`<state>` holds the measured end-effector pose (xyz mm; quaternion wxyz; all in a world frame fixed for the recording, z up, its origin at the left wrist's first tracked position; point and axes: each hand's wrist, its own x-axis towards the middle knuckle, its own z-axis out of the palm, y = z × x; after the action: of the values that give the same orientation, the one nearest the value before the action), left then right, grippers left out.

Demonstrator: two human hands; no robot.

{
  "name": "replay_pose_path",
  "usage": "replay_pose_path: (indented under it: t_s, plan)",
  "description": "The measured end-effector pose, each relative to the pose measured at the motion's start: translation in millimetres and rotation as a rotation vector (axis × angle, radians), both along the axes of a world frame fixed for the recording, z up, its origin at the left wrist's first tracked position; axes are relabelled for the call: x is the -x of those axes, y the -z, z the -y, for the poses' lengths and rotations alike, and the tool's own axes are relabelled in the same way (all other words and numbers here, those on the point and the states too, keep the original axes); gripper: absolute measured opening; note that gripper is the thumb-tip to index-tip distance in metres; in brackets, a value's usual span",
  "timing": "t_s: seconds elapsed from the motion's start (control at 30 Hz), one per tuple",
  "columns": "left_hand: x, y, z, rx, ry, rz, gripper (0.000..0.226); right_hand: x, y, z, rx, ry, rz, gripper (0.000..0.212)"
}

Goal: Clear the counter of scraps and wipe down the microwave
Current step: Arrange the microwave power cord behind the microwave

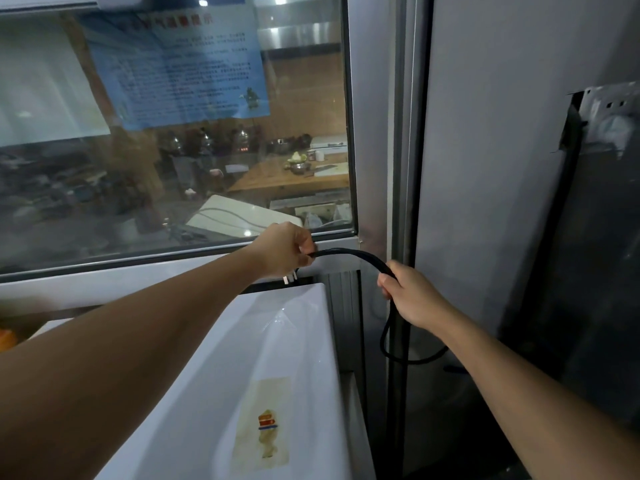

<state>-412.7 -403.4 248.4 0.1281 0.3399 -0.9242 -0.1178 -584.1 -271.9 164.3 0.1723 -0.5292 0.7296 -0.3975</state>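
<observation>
The white microwave (214,393) fills the lower middle of the head view, seen from above, with a worn yellowed sticker (265,424) on its top. A black power cord (356,255) arches between my hands. My left hand (284,249) grips the plug end just above the microwave's back edge, and metal prongs (289,278) poke out below the fist. My right hand (412,296) holds the cord further along, to the right of the microwave. Below that hand the cord hangs in a loop (398,348).
A glass window (173,133) with a blue paper notice (173,64) stands right behind the microwave; a kitchen shows through it. A grey metal frame (405,168) and grey panel (485,168) rise on the right. A dark appliance (595,271) sits at far right.
</observation>
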Motion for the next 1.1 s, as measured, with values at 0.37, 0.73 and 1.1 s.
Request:
replay_pose_path:
  t_s: [0.37,0.73,1.1]
  plan:
    - [7.5,1.6,3.4,-0.069,0.068,0.016,0.011,3.3,-3.3,-1.1,-0.035,0.017,-0.171,0.006]
    - [6.4,0.9,0.7,-0.014,0.095,0.07,0.011,-24.9,-22.3,21.1,-0.179,0.186,-0.53,0.041]
    - [-8.0,-9.9,1.3,0.304,0.109,0.197,0.013,-22.2,-10.1,27.8,-0.073,0.135,-0.176,0.04]
